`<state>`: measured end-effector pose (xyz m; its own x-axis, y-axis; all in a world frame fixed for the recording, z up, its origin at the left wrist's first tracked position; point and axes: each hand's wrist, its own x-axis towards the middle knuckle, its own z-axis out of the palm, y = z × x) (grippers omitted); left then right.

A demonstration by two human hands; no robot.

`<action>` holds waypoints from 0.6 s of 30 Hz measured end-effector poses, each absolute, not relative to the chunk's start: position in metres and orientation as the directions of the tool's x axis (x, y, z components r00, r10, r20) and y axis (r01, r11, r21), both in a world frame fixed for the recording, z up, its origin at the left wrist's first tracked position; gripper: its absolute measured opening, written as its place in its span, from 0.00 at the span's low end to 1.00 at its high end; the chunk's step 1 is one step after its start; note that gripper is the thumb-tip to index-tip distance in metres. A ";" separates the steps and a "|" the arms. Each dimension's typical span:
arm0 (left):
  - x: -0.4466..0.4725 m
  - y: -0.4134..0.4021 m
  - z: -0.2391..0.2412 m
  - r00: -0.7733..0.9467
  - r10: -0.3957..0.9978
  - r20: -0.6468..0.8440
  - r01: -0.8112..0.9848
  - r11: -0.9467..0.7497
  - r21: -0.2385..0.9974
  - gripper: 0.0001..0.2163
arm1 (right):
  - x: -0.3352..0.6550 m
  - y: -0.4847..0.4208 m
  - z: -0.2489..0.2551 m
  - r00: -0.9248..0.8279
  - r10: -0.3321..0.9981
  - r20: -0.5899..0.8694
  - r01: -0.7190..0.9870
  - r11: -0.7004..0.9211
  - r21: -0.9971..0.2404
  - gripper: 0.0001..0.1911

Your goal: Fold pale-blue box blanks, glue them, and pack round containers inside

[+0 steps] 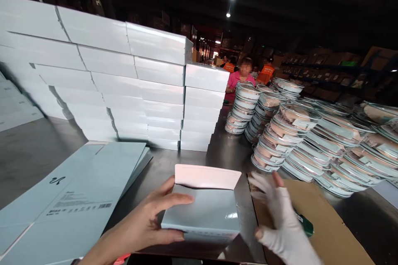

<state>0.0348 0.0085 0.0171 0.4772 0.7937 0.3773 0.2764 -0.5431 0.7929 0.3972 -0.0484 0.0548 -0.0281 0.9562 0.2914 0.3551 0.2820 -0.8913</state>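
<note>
A light blue carton [205, 211] lies near the front edge of the metal table, its far end flap [207, 177] standing up with the pale inner side showing. My left hand [158, 211] grips the carton's left side, thumb below and fingers over the top. To the right, my right hand [276, 215] wears a white fingerless glove and is apart from the carton, its fingers spread and smeared by motion. Beneath that hand is a brown cardboard sheet [329, 219], with a green object [306, 224] partly hidden by the glove.
Flat printed blue cartons [81, 182] are piled at the left. Behind them rises a wall of white boxes [155, 74]. Stacks of round lidded containers [280, 136] fill the right side. A person in pink [241, 76] is beyond the table, with people in orange vests further back.
</note>
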 end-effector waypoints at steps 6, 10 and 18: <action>0.054 0.007 0.008 0.305 0.682 0.665 -0.064 -0.682 0.729 0.28 | 0.353 -0.037 0.055 -0.330 0.836 0.438 0.369 0.541 -0.755 0.50; 0.055 0.003 0.011 0.375 0.602 0.705 -0.069 -0.740 0.669 0.26 | 0.350 -0.041 0.057 -0.481 0.723 0.496 0.363 0.679 -0.637 0.39; 0.049 0.003 0.038 0.541 0.599 0.590 0.078 -0.735 0.674 0.07 | 0.340 -0.037 0.046 -0.520 0.641 0.564 0.407 0.767 -0.496 0.28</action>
<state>0.0493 0.0028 0.0378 0.5408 0.5993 0.5902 0.0783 -0.7345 0.6740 0.3401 -0.0370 0.0459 -0.5198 0.6413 0.5643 0.4072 0.7667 -0.4963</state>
